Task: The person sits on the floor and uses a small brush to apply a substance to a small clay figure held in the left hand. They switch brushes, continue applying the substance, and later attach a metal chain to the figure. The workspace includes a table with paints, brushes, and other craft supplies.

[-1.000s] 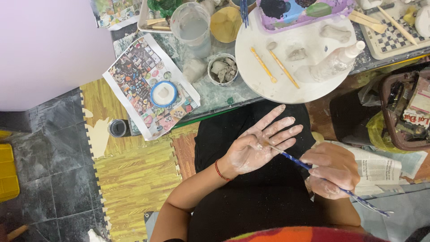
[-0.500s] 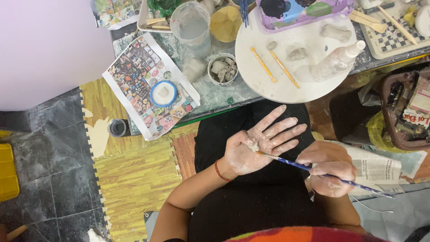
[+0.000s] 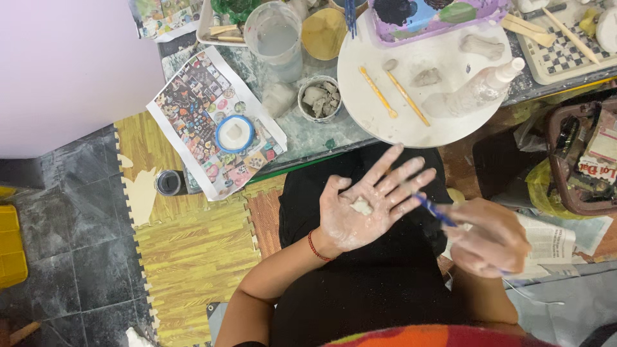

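**Clay lump in an open palm, brush tip at the fingers**

The left hand [image 3: 369, 205] lies palm up over the lap, fingers spread wide and smeared with pale clay. A small clay lump [image 3: 361, 206] sits in the middle of the palm, below the finger bases and clear of the thumb. The right hand [image 3: 488, 238] is blurred; it appears to be closed around a blue brush [image 3: 436, 211], whose tip reaches the left hand's lower fingers. Above, a round white board [image 3: 411, 122] rests on the table.
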